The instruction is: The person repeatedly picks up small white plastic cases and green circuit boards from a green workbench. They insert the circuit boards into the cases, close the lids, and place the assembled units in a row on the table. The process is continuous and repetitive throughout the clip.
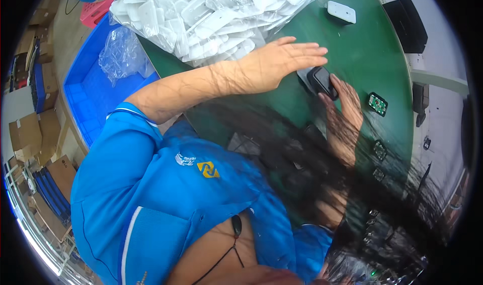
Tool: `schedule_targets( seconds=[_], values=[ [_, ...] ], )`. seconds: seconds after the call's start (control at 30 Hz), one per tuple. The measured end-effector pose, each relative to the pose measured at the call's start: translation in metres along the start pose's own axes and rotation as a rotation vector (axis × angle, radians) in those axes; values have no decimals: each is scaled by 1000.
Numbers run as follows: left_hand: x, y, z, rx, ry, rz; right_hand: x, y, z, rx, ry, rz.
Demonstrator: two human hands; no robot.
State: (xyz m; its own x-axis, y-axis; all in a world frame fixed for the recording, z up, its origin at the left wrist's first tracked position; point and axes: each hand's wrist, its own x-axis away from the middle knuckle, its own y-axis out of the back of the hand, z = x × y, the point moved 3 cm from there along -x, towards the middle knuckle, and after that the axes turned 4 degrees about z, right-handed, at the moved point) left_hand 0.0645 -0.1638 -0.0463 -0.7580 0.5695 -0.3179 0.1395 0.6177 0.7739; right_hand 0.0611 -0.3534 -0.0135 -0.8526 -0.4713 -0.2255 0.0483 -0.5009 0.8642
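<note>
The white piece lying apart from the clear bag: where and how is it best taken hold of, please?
Probably best by its two long edges, coming from the picture's right: the white piece is a rounded oblong, and the bulging clear bag lies to its left.

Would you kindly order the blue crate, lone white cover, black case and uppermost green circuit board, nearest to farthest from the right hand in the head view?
1. Black case: held in the right hand.
2. Green circuit board: just to its right.
3. White cover: farther off, near the top.
4. Blue crate: far left.
</note>
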Motion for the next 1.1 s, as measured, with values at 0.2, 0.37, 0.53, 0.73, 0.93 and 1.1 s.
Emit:
schedule_targets(
  seconds=[0.2,0.37,0.53,0.73,0.93,1.1],
  values=[
    [6,-9,6,-17,-14,118,-16,-16,-10,87,87,89],
    [2,-12,3,-30,-21,113,-10,-19,-5,187,87,73],
    [5,-8,4,-255,-114,24,-9,-22,6,322,70,26],
    [-15,-23,3,-229,-92,-140,-37,-1,-26,-422,-159,222],
    [-62,-22,14,3,63,-132,-45,15,-65,-553,-364,104],
    [-137,-39,41,375,405,78,-2,71,-77,-491,-451,-299]
  ],
)
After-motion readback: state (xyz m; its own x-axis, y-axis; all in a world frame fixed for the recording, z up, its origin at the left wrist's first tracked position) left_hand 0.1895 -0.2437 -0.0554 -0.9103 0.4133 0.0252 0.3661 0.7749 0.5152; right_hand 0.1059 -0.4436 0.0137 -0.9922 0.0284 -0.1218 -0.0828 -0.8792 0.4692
